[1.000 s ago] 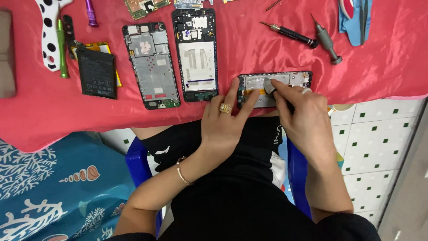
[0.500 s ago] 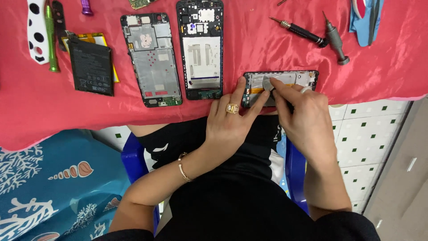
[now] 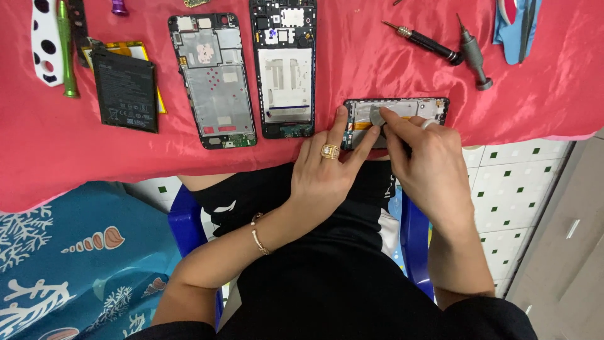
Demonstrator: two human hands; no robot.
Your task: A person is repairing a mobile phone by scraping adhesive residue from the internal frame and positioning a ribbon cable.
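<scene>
My left hand rests on the red cloth at the table's near edge, fingers spread, steadying the left end of the open phone lying sideways there; my right hand pinches a small grey pick against the phone's inside. Two phone frames lie upright to the left, a black battery beyond them; two screwdrivers lie farther back on the right.

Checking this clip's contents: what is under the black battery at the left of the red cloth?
Under the black battery, a flat yellow-edged piece sticks out along its top and right side, lying on the red cloth. The battery covers the rest, so what it is cannot be told.
</scene>
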